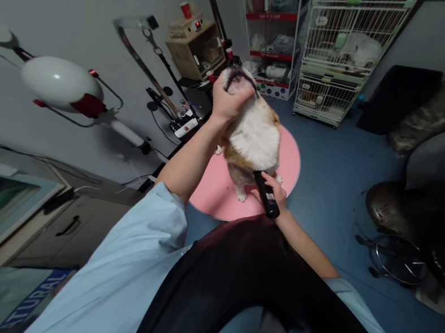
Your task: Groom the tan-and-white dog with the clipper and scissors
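Note:
A small tan and white dog point(254, 135) stands reared up on a round pink table point(292, 161). My left hand point(227, 101) is closed under its chin and holds its head up. My right hand point(273, 193) is wrapped round a black clipper point(266, 193), whose head touches the dog's lower belly near its hind legs. The dog's rear feet rest on the pink top.
A white wire cage point(346, 50) with a pale animal inside stands at the back. Beside it is a shelf rack point(278, 33). A white dryer on an arm point(59, 81) hangs at left. A round stool point(396, 257) sits on the blue floor at right.

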Tool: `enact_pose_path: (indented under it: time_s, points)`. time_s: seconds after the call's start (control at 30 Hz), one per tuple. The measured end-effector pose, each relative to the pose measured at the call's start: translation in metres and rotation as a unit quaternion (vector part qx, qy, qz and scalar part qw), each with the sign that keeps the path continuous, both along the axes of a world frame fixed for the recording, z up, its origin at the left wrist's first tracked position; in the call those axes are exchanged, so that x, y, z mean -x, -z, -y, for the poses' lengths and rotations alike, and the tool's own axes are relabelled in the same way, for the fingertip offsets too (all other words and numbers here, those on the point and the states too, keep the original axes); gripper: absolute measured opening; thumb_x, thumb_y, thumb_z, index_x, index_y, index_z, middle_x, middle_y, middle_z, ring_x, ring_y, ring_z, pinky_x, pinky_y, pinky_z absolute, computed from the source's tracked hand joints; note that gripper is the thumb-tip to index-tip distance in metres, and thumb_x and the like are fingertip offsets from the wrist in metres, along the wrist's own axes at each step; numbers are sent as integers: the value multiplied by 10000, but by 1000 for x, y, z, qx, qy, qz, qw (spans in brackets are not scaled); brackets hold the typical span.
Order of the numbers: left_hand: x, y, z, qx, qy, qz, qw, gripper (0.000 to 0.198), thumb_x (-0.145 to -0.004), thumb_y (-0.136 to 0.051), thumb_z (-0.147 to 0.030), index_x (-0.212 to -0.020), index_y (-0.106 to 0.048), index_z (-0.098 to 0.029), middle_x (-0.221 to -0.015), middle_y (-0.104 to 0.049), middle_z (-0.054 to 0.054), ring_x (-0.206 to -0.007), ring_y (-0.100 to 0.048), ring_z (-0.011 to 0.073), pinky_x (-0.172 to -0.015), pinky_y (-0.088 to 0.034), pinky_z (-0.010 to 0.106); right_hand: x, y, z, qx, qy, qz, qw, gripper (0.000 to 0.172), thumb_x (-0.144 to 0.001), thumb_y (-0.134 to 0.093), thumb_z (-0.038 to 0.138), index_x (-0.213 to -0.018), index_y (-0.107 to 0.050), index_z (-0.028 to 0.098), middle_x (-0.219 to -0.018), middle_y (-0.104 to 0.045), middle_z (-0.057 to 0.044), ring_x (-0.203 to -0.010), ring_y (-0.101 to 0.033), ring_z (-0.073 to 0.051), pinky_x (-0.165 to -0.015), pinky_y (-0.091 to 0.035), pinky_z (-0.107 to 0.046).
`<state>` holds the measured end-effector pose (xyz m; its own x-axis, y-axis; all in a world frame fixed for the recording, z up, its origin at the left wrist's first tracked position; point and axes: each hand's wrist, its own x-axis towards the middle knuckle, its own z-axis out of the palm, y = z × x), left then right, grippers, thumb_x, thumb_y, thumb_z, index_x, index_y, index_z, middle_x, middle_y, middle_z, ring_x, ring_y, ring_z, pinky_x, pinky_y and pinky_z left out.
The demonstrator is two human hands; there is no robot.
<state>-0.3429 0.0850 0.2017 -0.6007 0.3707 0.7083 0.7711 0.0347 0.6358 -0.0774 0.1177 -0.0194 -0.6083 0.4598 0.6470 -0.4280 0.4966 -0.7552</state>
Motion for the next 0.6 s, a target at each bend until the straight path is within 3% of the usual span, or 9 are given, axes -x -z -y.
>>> enact_pose_path:
  time_s: [0.2,0.37,0.6]
  points:
    - [-8,1,-5,-17,4,11,1000,544,-685,-887,-580,-1040,-663,-233,-990,-713,36,-1100,-712,282,-1081,-546,455,15,10,7,-94,-14,-57,994,381,-900,-796,487,-1133,-629,237,-1306,-752,-148,-1175,-758,-270,-996,-663,-456]
    - [0,10,-13,-20,-7,13,1000,566,-686,-869,-636,-1032,-657,-241,-1024,-716,34,-1094,-722,284,-1070,-546,461,19,7,9,-70,-41,0,997,443,-866,-800,584,-1102,-637,246,-1265,-763,-133,-1137,-769,-282,-990,-661,-478]
    - [-6,24,-22,6,-43,30,999,458,-720,-909,-494,-991,-637,-245,-1023,-709,27,-1140,-703,292,-1105,-515,470,28,-3,15,-3,-60,64,996,499,-820,-826,616,-1109,-644,252,-1231,-764,-137,-1155,-752,-313,-1024,-630,-509]
